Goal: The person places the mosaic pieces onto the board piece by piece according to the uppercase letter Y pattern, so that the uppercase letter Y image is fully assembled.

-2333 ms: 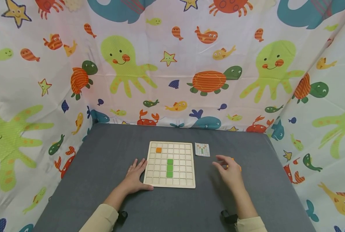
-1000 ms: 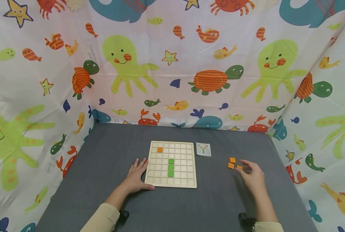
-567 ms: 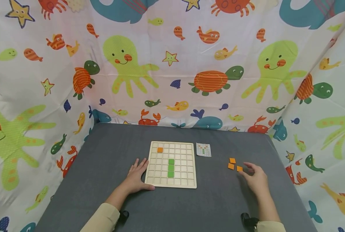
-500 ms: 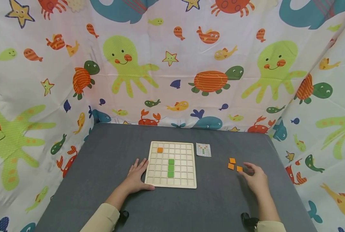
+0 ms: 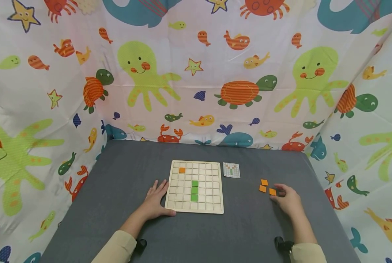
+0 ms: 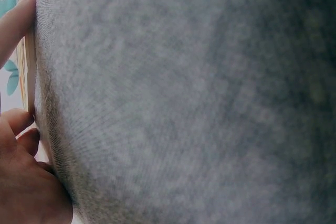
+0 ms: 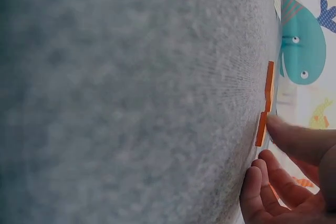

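Observation:
My left hand (image 5: 154, 202) rests at the near left corner of a wooden grid board (image 5: 209, 186), fingers spread along its left side and thumb at its front edge. One orange tile (image 5: 182, 170) sits in the board's upper left, and a column of three green tiles (image 5: 194, 190) lies near the middle. To the right, three loose orange tiles (image 5: 264, 182) lie on the table. My right hand (image 5: 289, 200) is beside the nearest square tile (image 5: 272, 192), thumb and index finger parted around it. In the right wrist view, the thumb (image 7: 286, 132) is close to an orange tile (image 7: 261, 129).
A small printed card (image 5: 231, 170) with a coloured grid pattern lies just right of the board. The grey table (image 5: 130, 164) ends at a curtain (image 5: 196, 102) with sea animals, which stands behind and at both sides.
My right hand has moved rightward from above the loose orange tiles to beside the nearest one, its thumb lately shifting to that tile's near side. My left hand stays at the board.

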The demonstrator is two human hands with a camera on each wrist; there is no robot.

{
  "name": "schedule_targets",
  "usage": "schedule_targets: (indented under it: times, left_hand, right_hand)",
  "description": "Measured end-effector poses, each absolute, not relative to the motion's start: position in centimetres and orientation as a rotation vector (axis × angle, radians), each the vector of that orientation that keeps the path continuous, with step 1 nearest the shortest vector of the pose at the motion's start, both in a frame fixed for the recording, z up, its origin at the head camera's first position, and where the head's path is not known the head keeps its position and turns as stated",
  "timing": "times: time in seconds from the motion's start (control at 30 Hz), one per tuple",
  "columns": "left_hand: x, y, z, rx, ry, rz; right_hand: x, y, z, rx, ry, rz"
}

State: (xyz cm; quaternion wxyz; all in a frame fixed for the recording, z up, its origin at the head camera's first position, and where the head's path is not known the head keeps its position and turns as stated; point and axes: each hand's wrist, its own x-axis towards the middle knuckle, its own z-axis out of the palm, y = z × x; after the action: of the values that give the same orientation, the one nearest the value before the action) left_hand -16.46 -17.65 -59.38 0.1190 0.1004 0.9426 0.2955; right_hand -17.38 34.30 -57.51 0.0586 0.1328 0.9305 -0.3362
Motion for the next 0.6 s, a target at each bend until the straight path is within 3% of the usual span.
schedule_targets:
  times: [0.6]
  left_hand:
    - [-16.52, -17.82, -59.82, 0.288, 2.752, 0.873]
  right_hand:
    - [-17.94, 34.4, -58.08, 0.403, 2.829, -0.983]
